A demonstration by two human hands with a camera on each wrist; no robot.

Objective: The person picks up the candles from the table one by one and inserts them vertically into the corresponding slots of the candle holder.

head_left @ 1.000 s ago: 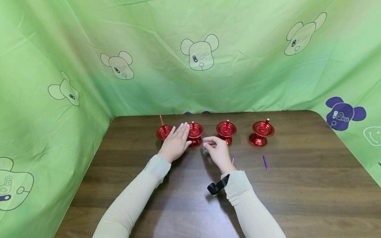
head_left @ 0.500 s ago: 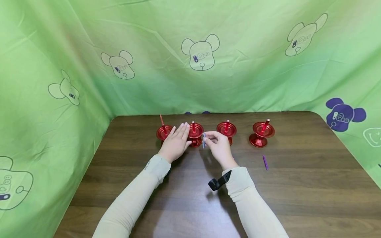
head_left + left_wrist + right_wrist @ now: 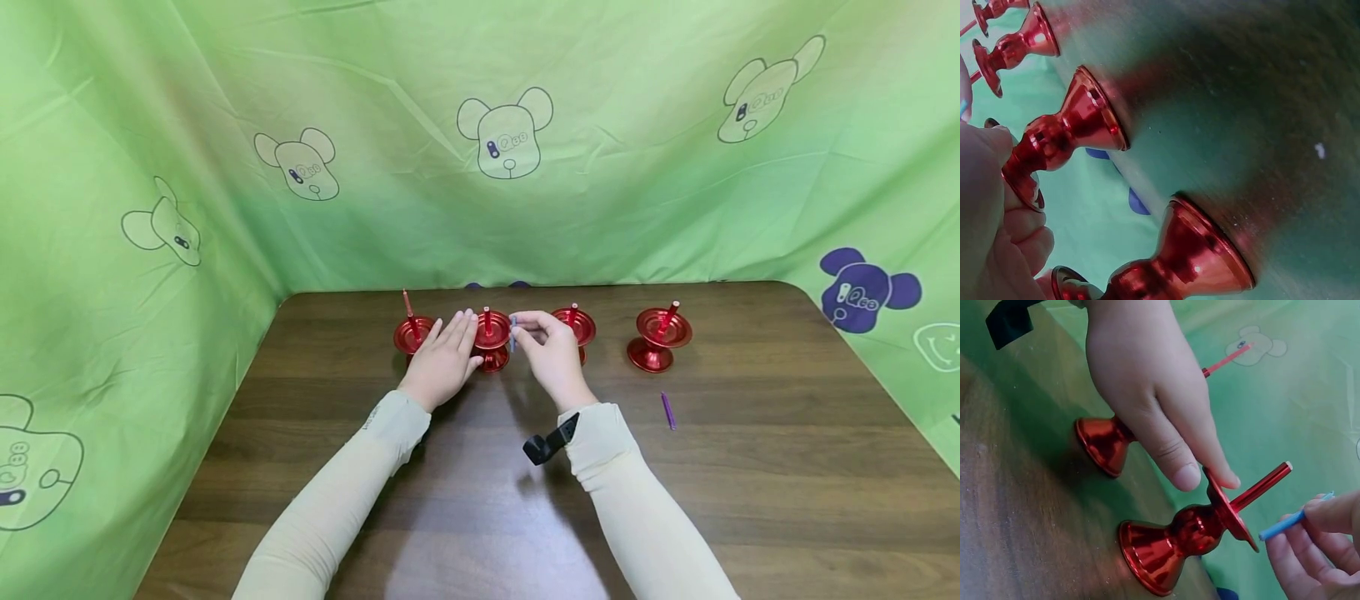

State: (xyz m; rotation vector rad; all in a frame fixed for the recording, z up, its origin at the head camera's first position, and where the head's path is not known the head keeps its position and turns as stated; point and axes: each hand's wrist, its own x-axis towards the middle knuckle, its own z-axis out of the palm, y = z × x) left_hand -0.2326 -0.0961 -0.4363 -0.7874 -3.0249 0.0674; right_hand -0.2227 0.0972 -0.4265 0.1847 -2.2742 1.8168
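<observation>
My left hand (image 3: 442, 361) pinches the rim of a red metallic candle holder (image 3: 495, 360), second from the left. In the right wrist view, its thumb lies below the dish and a straight finger over it. A bare red spike (image 3: 1263, 486) stands up from this dish. Between thumb and fingers, my right hand (image 3: 553, 354) holds a thin blue candle (image 3: 1282, 526), whose lower end is right beside the dish's edge. The leftmost holder (image 3: 406, 336), partly behind my left hand, bears a thin red candle (image 3: 407, 302).
Two more red holders stand to the right: one (image 3: 582, 325) partly behind my right hand, another (image 3: 652, 358) farther right. A purple candle (image 3: 668, 411) lies on the brown wooden table (image 3: 750, 500). A green printed cloth (image 3: 600, 208) hangs behind.
My right hand has moved away from me with the blue candle, up to the level of the second holder's dish. A pink candle seen earlier is now hidden by that arm. The left hand stays put.
</observation>
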